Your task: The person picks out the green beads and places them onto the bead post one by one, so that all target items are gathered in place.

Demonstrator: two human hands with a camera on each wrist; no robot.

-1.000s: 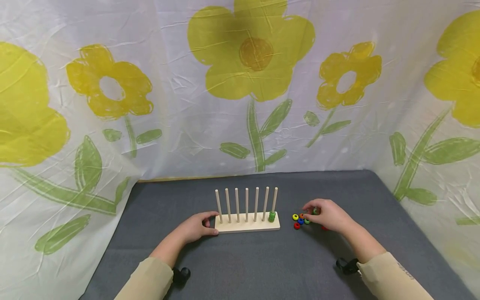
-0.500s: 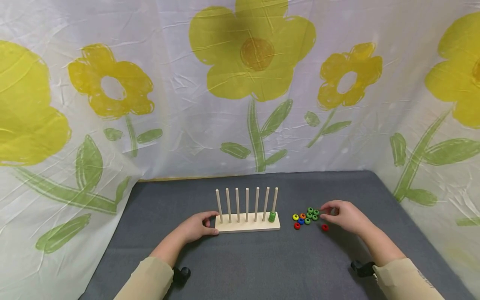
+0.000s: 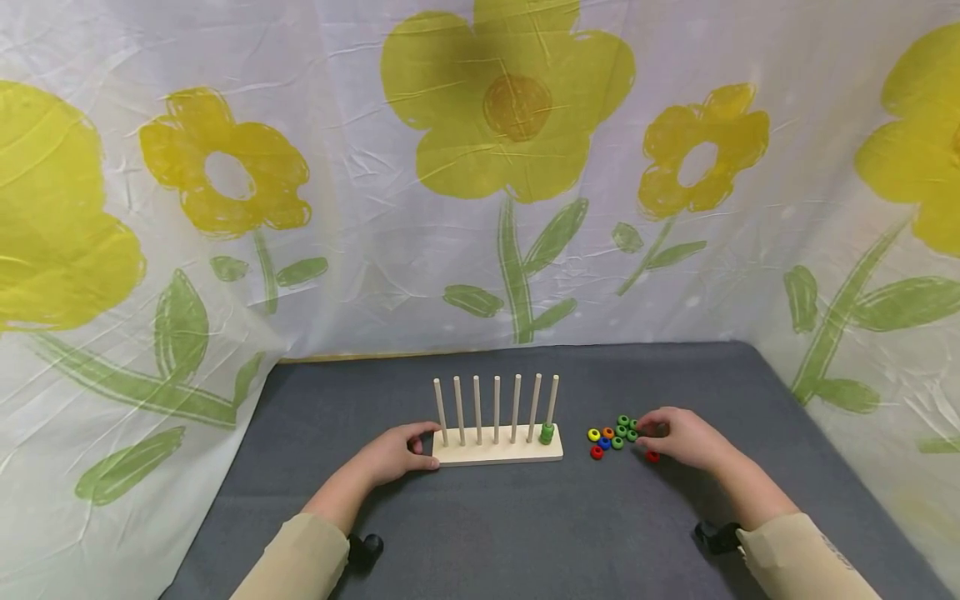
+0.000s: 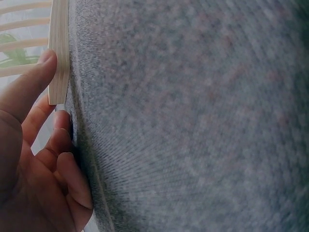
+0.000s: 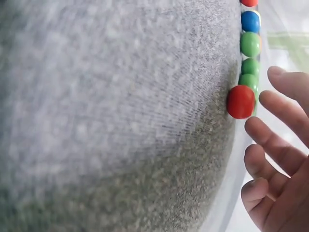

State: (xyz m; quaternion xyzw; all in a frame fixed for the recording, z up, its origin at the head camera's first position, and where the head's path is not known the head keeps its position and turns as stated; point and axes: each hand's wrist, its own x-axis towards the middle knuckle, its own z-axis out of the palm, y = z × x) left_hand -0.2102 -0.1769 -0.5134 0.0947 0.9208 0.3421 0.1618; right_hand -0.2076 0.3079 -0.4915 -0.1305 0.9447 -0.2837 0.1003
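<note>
A pale wooden peg stand [image 3: 495,454] with a row of upright pegs lies in the middle of the table. Green beads [image 3: 547,433] sit low on its rightmost peg. My left hand [image 3: 386,457] grips the stand's left end; in the left wrist view the thumb lies on the wooden base [image 4: 59,79]. To the right, my right hand [image 3: 682,435] hovers beside a cluster of loose green beads [image 3: 623,421], thumb and fingers apart and nothing visible between them. A red bead [image 5: 240,101] lies close by its fingertips, partly covered in the head view.
At the cluster's left are a yellow bead [image 3: 594,434], an orange bead [image 3: 607,432], a blue bead [image 3: 605,443] and another red bead [image 3: 597,452]. Grey cloth covers the table [image 3: 517,533]. A flowered curtain [image 3: 375,250] hangs behind and at both sides.
My right hand drew back rightward off the beads, uncovering the green ones, then came slightly back left toward them. The left hand stays on the peg stand.
</note>
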